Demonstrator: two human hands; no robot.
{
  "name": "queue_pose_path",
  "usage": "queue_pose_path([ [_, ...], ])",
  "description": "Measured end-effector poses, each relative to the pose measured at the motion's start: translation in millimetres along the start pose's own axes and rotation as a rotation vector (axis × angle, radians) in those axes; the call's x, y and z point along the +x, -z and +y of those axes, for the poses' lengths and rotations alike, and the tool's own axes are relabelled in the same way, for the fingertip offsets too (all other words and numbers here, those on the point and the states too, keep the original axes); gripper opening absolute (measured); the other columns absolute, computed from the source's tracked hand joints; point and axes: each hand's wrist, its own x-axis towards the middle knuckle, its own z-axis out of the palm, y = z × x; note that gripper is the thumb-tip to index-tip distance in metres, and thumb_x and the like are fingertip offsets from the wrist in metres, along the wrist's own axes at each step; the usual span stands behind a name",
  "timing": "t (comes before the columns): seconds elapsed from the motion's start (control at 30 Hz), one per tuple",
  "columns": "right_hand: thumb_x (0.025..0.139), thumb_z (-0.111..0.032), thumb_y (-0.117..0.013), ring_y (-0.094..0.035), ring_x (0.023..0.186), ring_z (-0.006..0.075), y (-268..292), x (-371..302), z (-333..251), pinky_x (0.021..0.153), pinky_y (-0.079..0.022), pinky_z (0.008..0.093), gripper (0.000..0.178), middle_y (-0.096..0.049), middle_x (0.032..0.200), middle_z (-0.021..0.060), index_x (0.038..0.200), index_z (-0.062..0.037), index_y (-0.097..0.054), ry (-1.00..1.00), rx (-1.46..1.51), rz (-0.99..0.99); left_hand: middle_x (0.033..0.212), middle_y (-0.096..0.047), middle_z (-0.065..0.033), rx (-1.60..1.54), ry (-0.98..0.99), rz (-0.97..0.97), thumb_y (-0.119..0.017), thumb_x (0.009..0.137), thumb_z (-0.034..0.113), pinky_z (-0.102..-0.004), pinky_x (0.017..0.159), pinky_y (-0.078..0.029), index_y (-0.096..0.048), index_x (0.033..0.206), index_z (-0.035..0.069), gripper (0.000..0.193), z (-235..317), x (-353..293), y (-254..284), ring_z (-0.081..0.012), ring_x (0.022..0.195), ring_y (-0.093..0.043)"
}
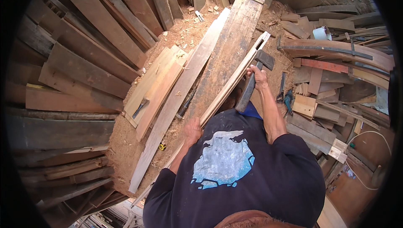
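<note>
My right hand [258,78] is closed around the dark handle of a hatchet [265,59]. Its metal head points away from me, beside the far end of a long narrow wooden piece [235,81] that has a slot at that end. Lower down, my left hand [193,131] is wrapped around the same piece, some of it hidden by the fingers and my arm. The piece slants from near my left forearm toward the far right, along the edge of a thick worn plank [228,45]. Just left of that plank lies a long pale board [184,89].
Shorter boards [157,81] lie on sawdust at the left, with a small tool [140,107] on them. A yellow tape measure [162,147] is near the pale board. Planks [92,72] lean along the left; a scrap pile [323,85] and clamp [288,101] are at right.
</note>
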Motion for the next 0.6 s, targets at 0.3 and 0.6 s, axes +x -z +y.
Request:
queue_pose_path([
  [0.3,0.091,-0.021,-0.077,-0.066,0.06,0.0137,43,20,0,0.053,-0.056,0.0286,0.022,-0.073,0.08,0.0096,0.094,-0.0001,-0.069,-0.01,-0.028,0.141,0.112,-0.062,-0.0205,-0.127,0.196,-0.124,-0.088,0.067,0.024,-0.0516,0.091,-0.051,-0.061,0.115,0.012,0.056,5,3,-5,-0.0416,0.108,-0.061],
  [0.6,0.088,-0.033,-0.084,-0.063,0.069,0.018,-5,73,-10,0.06,-0.053,0.0344,0.035,-0.067,0.083,0.0072,0.091,-0.0022,-0.069,0.064,-0.186,0.123,0.11,-0.072,-0.0225,-0.282,0.324,-0.296,-0.078,0.07,0.019,-0.0518,0.091,-0.054,-0.06,0.133,0.023,0.066,6,13,5,-0.0437,0.105,-0.068],
])
